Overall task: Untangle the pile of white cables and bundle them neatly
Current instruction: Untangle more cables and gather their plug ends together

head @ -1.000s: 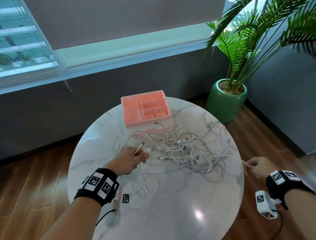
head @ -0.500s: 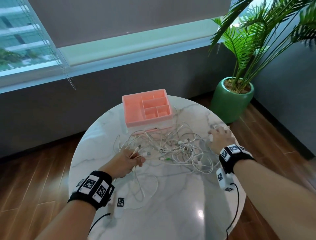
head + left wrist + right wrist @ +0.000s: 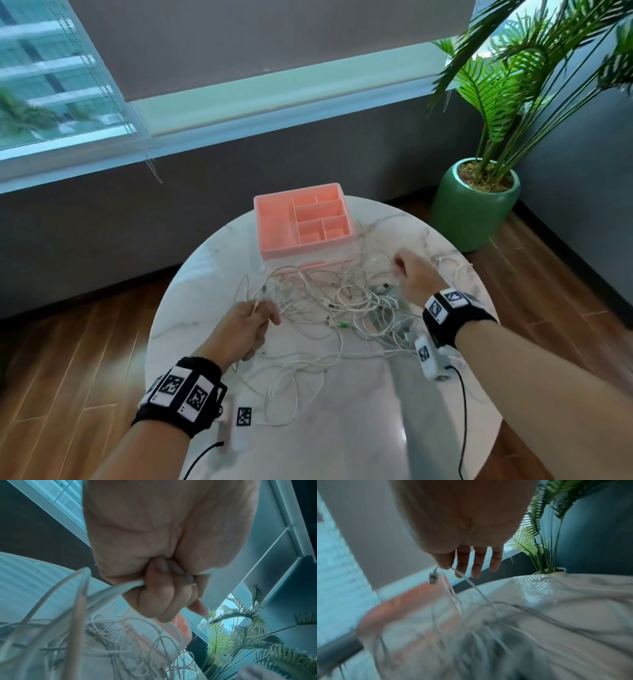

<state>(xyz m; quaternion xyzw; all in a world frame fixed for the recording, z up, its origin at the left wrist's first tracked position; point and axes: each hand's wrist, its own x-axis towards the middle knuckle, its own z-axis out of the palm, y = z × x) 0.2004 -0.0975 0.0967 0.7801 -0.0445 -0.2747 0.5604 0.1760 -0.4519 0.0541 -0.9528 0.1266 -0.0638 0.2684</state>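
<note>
Hands (image 3: 245,329), two, gripping one cable pile (image 3: 342,301)

Round white marble desk (image 3: 342,428) on wood plank floor (image 3: 68,359). Pink compartmented organizer tray (image 3: 274,226) at desk's far edge. Green pot (image 3: 472,212) with palm plant (image 3: 507,85) on floor beyond far-right edge. Window (image 3: 51,85) with lowered roller blind (image 3: 257,41) behind.

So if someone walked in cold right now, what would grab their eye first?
The sprawl of tangled white cables across the middle of the round marble table, with the left hand gripping strands at its near-left edge and the right hand pinching a cable end above its right side. Next, the pink compartment organizer at the table's far edge, and the potted palm on the floor beyond.
</note>
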